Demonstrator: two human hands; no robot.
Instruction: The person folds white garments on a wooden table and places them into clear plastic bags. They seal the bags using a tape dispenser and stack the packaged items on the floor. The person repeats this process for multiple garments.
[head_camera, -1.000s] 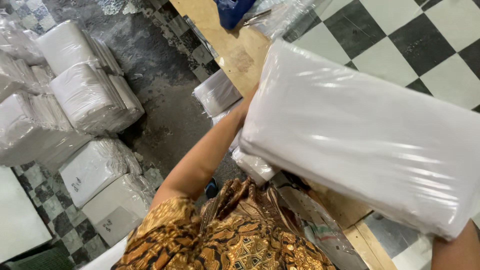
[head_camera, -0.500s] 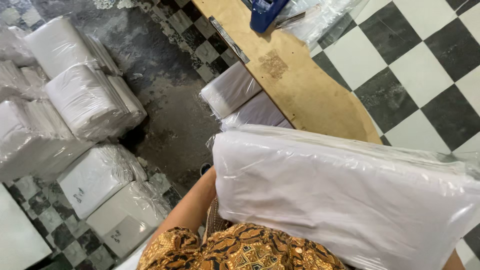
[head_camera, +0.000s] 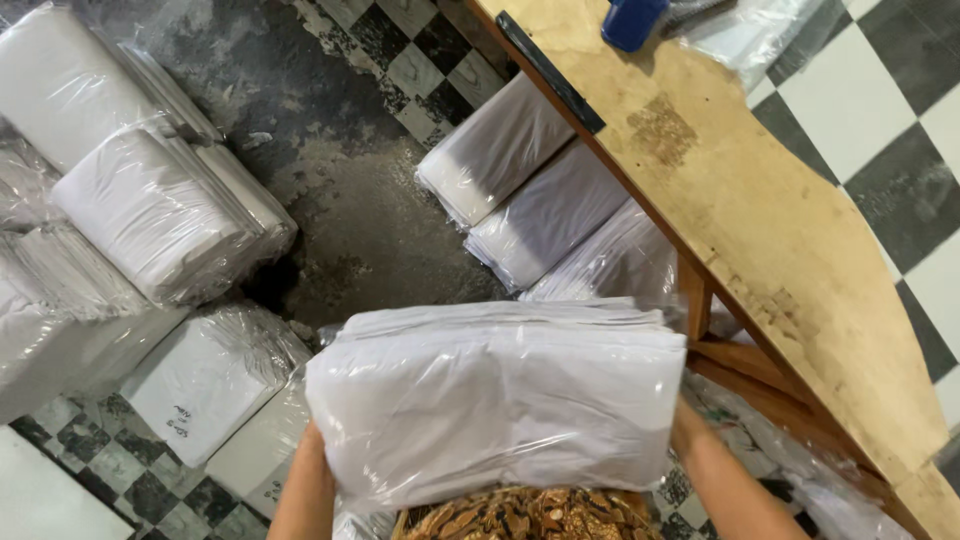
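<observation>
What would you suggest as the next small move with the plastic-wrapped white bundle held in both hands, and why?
Probably lower the bundle toward the floor. The left hand and right hand grip its ends above the worn floor, and similar wrapped stacks lie to the left and under the wooden table, so it likely belongs with them.

Location type: textile packing or storage workroom. Indicators: numerous plastic-wrapped bundles of folded white cloth (head_camera: 150, 215) stacked directly on a worn concrete floor (head_camera: 370, 200); further wrapped bundles (head_camera: 545, 215) stored beneath a bare wooden tabletop (head_camera: 790, 250); loose clear plastic bags (head_camera: 750, 30) on that tabletop; black-and-white checkered tile (head_camera: 880, 130) bordering the concrete.
</observation>
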